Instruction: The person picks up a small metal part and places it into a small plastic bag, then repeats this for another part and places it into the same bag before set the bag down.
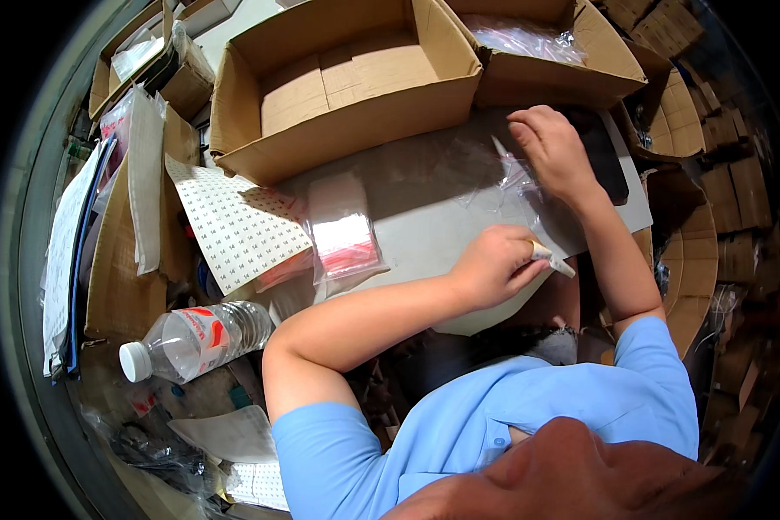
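My left hand (497, 265) is closed, its thumb and fingers pinching a small whitish tapered piece with dark marks (551, 259) above the table's near edge. What kind of piece it is I cannot make out. Farther off and to the right, my right hand (556, 154) hovers with loosely bent fingers, and nothing shows between them. Beside and partly under it lie clear plastic zip bags (516, 180) on the grey tabletop (416, 251). To the left sits a stack of clear zip bags with red strips (345, 227).
A large open cardboard box (347, 113) stands at the back; another box (563, 82) beside it holds clear bags. A dark flat panel (605, 160) lies at the right. On the left are a printed label sheet (234, 225) and a plastic bottle (201, 340) on its side.
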Demonstrator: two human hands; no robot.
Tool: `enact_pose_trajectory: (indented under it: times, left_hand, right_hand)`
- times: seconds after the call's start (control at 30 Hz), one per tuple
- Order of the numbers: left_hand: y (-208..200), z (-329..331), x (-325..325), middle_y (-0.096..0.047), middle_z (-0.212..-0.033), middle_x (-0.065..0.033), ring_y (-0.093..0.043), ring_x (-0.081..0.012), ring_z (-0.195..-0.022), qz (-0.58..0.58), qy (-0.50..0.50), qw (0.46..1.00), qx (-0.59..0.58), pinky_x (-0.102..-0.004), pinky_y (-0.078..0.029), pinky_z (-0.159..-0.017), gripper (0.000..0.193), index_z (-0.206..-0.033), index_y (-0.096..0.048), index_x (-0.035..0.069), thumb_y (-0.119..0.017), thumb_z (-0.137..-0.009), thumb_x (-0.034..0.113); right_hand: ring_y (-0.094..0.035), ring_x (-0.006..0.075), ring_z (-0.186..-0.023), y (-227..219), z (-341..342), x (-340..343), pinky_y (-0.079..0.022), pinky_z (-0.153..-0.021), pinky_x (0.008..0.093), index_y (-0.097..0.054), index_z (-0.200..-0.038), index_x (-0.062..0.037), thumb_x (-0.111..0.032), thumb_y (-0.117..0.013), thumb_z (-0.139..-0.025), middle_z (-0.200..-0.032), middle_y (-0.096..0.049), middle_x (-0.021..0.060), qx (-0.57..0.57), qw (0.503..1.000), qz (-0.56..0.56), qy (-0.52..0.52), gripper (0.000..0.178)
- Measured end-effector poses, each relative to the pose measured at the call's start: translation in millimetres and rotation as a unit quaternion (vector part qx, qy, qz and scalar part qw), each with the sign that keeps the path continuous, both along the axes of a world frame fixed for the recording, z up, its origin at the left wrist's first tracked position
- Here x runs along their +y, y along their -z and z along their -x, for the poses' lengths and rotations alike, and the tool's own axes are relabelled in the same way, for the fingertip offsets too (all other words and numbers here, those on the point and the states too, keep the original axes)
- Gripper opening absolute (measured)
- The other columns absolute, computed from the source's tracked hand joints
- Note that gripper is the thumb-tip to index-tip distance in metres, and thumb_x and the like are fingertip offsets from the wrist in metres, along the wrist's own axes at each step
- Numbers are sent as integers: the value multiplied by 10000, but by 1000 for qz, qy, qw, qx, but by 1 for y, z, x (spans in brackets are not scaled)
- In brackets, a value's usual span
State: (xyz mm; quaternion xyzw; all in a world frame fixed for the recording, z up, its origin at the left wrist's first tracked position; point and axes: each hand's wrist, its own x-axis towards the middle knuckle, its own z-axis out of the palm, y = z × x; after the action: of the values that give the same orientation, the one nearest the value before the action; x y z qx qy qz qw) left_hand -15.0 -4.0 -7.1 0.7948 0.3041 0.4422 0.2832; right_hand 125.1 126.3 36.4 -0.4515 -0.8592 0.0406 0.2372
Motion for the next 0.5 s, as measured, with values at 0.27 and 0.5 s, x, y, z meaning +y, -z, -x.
enact_pose_trajectory:
  times: [0.27, 0.5]
  left_hand:
    - [-6, 4, 6, -620, -809, -134, -599, -251, -679, 243, -55, 958, -143, -336, -446, -612, 168, -898, -677, -3, -601, -897, 147]
    - [-8, 2, 7, -625, -800, -103, -585, -197, -659, 230, -33, 957, -176, -298, -441, -593, 144, -893, -687, -1, -602, -887, 115]
  right_hand:
    - [-616, 201, -788, -34, -50, -69, -489, -731, 306, -618, -1026, 10, -127, -761, -729, -898, -634, 120, 163, 933, 269, -173, 357]
    - [-618, 189, -768, -19, -50, -93, -493, -701, 269, -617, -969, 28, -4, -655, -774, -876, -620, 109, 166, 956, 211, -120, 202]
